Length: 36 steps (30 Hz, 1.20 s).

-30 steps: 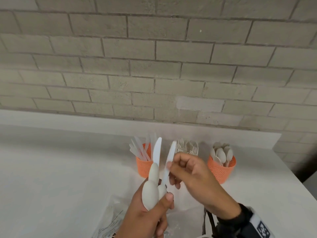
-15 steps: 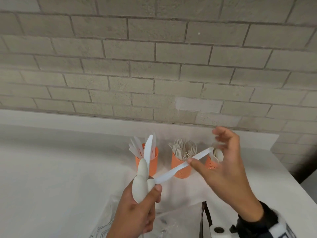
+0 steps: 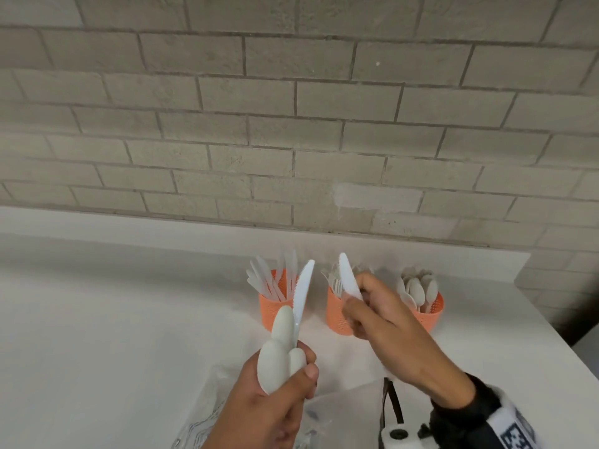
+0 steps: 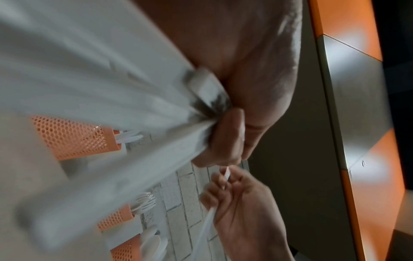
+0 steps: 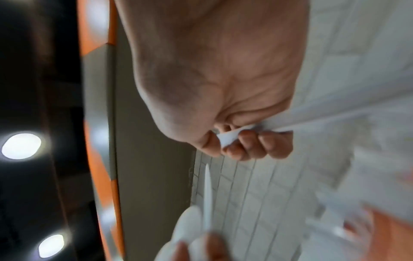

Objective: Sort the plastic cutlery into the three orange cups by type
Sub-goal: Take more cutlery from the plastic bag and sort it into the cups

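White plastic fills both hands above the counter (image 3: 97, 319): the left hand (image 3: 275, 396) grips a bunch of spoons (image 3: 280, 348) and one knife (image 3: 303, 286), blade up, while the right hand (image 3: 385, 322) pinches a second knife (image 3: 349, 277) by its handle. Half a second ago that second knife was stretched sideways between the two hands, toward 3 o'clock; it is now clear of the bunch, tipped upright and carried by the right hand alone, in front of the fork cup (image 3: 337, 314). Three orange cups stand in a row at 12 o'clock from the hands: knife cup (image 3: 275, 306) at the left, fork cup in the middle, spoon cup (image 3: 428, 314) at the right, each already part filled. The separated knife belongs, by this reading, in the knife cup, so the right hand would have to cross toward 10 o'clock. A clear bag (image 3: 207, 416) lies at 6 o'clock, under the left wrist
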Motion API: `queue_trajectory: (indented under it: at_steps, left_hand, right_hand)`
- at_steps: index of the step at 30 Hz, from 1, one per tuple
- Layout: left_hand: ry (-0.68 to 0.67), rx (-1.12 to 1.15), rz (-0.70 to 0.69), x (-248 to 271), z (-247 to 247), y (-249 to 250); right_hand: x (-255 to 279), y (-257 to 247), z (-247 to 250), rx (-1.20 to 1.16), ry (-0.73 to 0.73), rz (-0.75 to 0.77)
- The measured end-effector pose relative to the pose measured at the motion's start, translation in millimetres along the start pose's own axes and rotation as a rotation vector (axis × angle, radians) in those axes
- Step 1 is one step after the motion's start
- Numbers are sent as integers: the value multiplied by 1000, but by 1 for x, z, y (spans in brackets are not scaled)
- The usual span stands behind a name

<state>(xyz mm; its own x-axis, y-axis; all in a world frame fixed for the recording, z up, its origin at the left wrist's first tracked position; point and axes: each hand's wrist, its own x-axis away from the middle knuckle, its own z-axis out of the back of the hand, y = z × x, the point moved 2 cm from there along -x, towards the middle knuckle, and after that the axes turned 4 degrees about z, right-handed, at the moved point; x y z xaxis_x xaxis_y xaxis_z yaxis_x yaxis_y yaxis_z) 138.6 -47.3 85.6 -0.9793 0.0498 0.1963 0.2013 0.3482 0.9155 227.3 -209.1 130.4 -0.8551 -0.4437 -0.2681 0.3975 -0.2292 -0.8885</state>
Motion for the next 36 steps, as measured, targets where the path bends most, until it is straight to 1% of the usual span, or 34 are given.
queue_trajectory:
  at_steps: [1,2,4,7,8,10,13,14,17,21,23,25,27,28,30,32,33,34,35,36]
  left_hand:
    - [-20,-28,-9,0,-2,-1]
    - [-35,-53,-17,0,-4,-2]
    - [-53,-91,-27,0,-7,-3]
    - [-29,-113,-39,0,-4,-5]
    - [-6,-108,-37,0,-1,-6]
    - [37,-85,-22,-2,7,-8]
    - [85,32,34,-2,16,-8]
    - [91,75,48,-2,18,-7]
    - [87,201,81,-2,23,-5]
    - [-4,436,113,-4,30,-1]
    - [-34,495,98,-3,32,3]
    - [-44,448,95,-1,32,8]
    - [-35,345,110,-4,32,10]
    - [-21,317,112,-5,32,10]
    - [-2,311,110,-8,34,8]
    - [14,285,101,-9,33,7]
    - [22,265,95,-10,32,6]
    - [27,251,86,-10,32,6]
    - [35,241,72,-11,31,6]
    - [45,227,53,-11,29,8]
  right_hand:
    - [-2,-1,-9,-121,-16,-36]
    - [-3,-2,-18,-186,-46,-53]
    - [-2,-7,-31,-196,-70,-36]
    - [-10,-14,-29,-217,-22,4]
    - [-15,-17,-26,-233,18,4]
    - [-31,-20,-17,-309,143,-8]
    - [-65,-19,-8,-546,300,20]
    - [-78,-17,-9,-562,334,42]
    - [-117,1,-26,-473,390,79]
    - [-150,45,-61,-282,324,48]
    - [-158,67,-73,-170,289,21]
    - [-160,82,-81,-121,240,-19]
    - [-158,90,-88,-73,150,-65]
    - [-157,91,-88,-27,114,-73]
    - [-152,87,-84,94,104,-27]
    - [-139,71,-70,167,188,56]
    - [-128,60,-63,169,222,89]
    - [-115,49,-57,126,215,110]
    - [-101,40,-52,39,153,112]
    - [-85,31,-50,-69,30,102]
